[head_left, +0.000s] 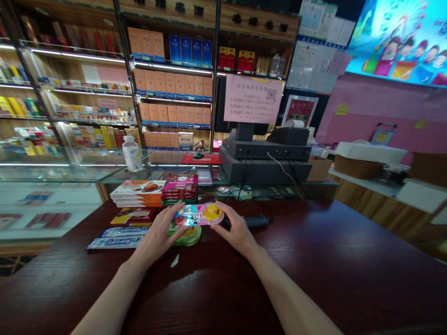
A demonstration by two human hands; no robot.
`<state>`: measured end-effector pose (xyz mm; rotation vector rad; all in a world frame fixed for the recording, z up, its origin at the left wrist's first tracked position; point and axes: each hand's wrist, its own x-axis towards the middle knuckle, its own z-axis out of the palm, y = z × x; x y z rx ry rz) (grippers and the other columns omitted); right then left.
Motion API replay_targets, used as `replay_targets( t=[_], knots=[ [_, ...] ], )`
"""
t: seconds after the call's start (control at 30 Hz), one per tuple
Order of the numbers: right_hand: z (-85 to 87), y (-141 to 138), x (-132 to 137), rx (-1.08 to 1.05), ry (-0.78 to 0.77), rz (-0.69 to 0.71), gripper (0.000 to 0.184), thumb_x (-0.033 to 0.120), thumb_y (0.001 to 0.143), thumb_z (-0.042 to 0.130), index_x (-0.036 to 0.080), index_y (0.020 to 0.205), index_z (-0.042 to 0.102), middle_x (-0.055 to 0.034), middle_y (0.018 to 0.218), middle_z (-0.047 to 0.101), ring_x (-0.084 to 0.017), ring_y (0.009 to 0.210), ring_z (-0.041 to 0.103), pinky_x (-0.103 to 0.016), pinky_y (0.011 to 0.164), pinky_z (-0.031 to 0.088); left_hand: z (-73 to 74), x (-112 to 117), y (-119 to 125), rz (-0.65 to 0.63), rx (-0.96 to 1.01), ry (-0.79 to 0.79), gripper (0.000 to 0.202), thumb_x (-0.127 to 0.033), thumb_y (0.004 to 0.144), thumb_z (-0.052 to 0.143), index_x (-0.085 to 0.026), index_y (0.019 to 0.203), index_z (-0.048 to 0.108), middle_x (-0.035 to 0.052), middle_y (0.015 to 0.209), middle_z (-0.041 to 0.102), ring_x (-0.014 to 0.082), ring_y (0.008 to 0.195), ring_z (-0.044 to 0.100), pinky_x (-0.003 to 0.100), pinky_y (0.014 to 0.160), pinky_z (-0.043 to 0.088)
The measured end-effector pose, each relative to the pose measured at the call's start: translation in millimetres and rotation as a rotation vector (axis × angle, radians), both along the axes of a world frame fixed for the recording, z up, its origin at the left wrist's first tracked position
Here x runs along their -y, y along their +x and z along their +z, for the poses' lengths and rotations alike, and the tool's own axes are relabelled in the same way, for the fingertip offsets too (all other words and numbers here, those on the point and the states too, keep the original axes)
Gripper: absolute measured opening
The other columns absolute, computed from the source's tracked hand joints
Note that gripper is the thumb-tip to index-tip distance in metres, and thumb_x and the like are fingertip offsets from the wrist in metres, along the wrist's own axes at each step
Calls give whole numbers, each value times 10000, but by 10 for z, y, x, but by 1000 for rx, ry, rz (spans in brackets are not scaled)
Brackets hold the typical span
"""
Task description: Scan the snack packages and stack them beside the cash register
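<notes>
Bare forearms (pixel 111 298), left hand (pixel 157 235) and right hand (pixel 237 229) half-open, both gripping a duck-printed packet (pixel 199 215) (seemingly foil) by its ends

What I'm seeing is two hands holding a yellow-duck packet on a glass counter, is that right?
Not the counter: the head view shows the left hand and right hand holding the duck packet on a dark polished wooden counter, not glass. The glass display counter stands beyond it.
</notes>
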<state>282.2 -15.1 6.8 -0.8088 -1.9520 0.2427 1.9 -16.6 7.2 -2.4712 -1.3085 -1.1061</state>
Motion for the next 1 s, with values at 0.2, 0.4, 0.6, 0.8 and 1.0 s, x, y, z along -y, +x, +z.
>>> replay_targets(
  t=[0.2,0.4,0.6,0.8,1.0],
  knots=[
    [30,-110,32,-136,-132,-88,346,424,935,633,242,1229,624,-66,1217,702,-222,1102,669,-359,999,515,20,24,53,50,122,-56,451,-517,982,452,-251,1336,537,54,1232,711,217,1141,654,383,997,519],
    [17,-132,3,-137,-197,-118,319,444,999,504,238,1200,641,-42,1032,726,-181,868,689,-285,817,539,51,25,99,105,106,30,416,-511,988,434,-224,1213,635,36,905,757,211,845,684,343,821,550],
    [13,-138,3,-164,-280,-74,301,441,998,486,231,1147,642,-30,958,713,-149,688,681,-247,676,538,58,44,127,195,126,52,530,-509,970,483,-226,1417,490,-7,732,680,201,735,658,316,745,534],
    [43,-147,7,-170,-339,-133,327,477,985,482,217,1056,669,-6,824,692,-130,593,652,-222,616,504,32,19,134,186,108,151,855,-480,913,606,-213,1585,150,103,1155,709,263,1041,664,435,953,503],
    [68,-91,-53,-193,-354,-170,351,493,971,480,203,977,680,7,730,663,-125,521,609,-222,569,466,62,38,156,103,-93,262,965,-462,852,692,-228,1592,119,164,1548,437,316,1435,392,531,1198,286]
  ],
)
